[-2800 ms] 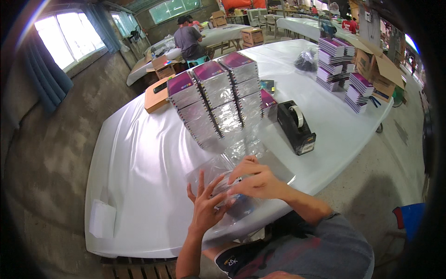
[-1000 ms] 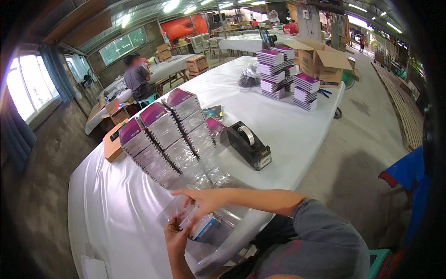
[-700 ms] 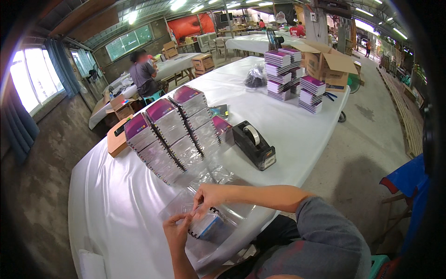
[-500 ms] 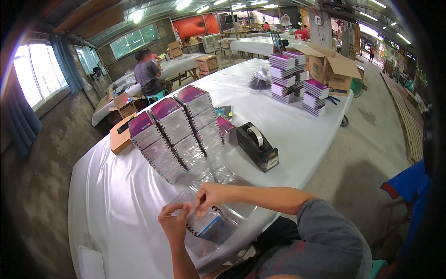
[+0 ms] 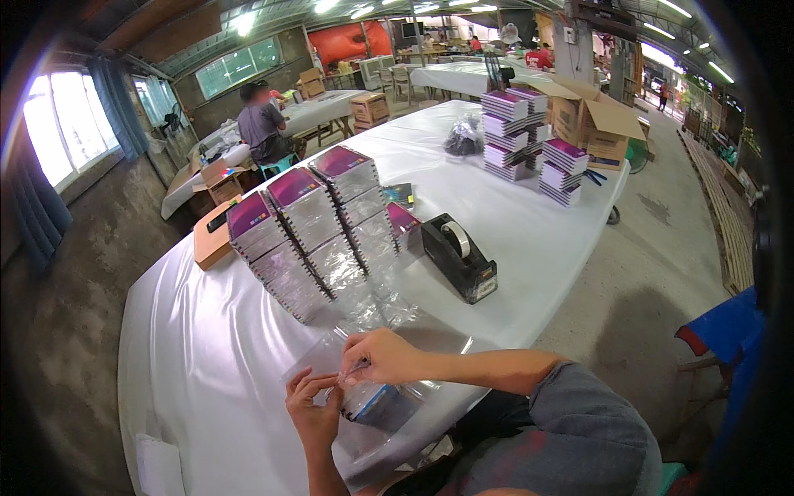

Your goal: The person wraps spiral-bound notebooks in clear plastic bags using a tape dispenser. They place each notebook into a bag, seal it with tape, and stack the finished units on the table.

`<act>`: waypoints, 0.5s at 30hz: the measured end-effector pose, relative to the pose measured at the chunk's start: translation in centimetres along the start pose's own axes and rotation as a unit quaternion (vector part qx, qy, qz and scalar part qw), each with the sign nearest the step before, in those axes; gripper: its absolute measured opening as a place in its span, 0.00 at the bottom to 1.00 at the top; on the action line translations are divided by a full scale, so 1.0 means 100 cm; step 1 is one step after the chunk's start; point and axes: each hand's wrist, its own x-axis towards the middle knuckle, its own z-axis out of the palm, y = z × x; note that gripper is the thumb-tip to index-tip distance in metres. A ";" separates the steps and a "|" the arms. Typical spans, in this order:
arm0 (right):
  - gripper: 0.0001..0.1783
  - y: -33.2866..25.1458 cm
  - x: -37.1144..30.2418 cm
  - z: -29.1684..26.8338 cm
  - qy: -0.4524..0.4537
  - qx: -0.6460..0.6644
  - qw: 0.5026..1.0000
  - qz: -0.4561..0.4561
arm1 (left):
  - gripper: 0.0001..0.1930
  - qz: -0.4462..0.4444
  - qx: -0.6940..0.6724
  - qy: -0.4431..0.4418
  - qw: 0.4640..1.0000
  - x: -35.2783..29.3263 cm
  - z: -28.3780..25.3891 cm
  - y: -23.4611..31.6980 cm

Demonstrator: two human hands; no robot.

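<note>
My left hand [image 5: 313,413] and my right hand [image 5: 382,355] meet at the near edge of the white table [image 5: 207,347]. Both pinch the top of a clear plastic bag [image 5: 364,395] that holds a small blue and purple booklet. My right fingertips grip the bag's flap just above my left thumb. Right behind the bag stand three tall stacks of purple spiral-bound booklets in clear wrap [image 5: 306,227]. A black tape dispenser [image 5: 460,256] sits to the right of them.
More booklet stacks [image 5: 529,145] and open cardboard boxes [image 5: 591,124] stand at the table's far right. A brown box [image 5: 211,240] lies at the left edge. A person sits at another table [image 5: 260,124] far behind. A white sheet [image 5: 161,463] lies at the near left.
The view has swung round from 2.8 s ago. My hands have stayed on the bag, shifting slightly; my right fingers now pinch the flap closer to my left thumb.
</note>
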 end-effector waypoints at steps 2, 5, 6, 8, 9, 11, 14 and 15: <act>0.06 -0.006 -0.005 0.001 0.017 -0.078 0.996 -0.047 | 0.11 -0.004 0.052 -0.014 0.999 -0.004 -0.001 0.002; 0.05 -0.005 -0.009 0.002 0.013 -0.111 0.993 -0.038 | 0.24 -0.059 0.053 -0.034 0.996 -0.007 -0.001 0.010; 0.05 -0.005 -0.010 0.003 0.028 -0.129 0.990 -0.049 | 0.29 -0.087 0.041 -0.041 0.995 -0.009 -0.002 0.015; 0.04 -0.005 -0.012 0.003 0.061 -0.165 0.982 -0.073 | 0.35 -0.067 0.028 -0.061 0.996 -0.012 -0.012 0.039; 0.03 -0.008 -0.011 0.002 0.042 -0.190 0.978 -0.073 | 0.39 -0.057 0.022 -0.068 0.996 -0.013 -0.016 0.049; 0.02 -0.018 -0.012 -0.003 0.007 -0.241 0.968 -0.073 | 0.36 -0.038 0.099 -0.090 0.990 -0.019 -0.014 0.050; 0.05 -0.026 -0.027 0.011 0.004 -0.427 0.895 -0.129 | 0.30 0.033 0.199 -0.101 0.974 -0.031 -0.008 0.036; 0.06 -0.033 -0.035 0.014 0.000 -0.439 0.887 -0.146 | 0.29 0.060 0.231 -0.100 0.966 -0.035 -0.005 0.030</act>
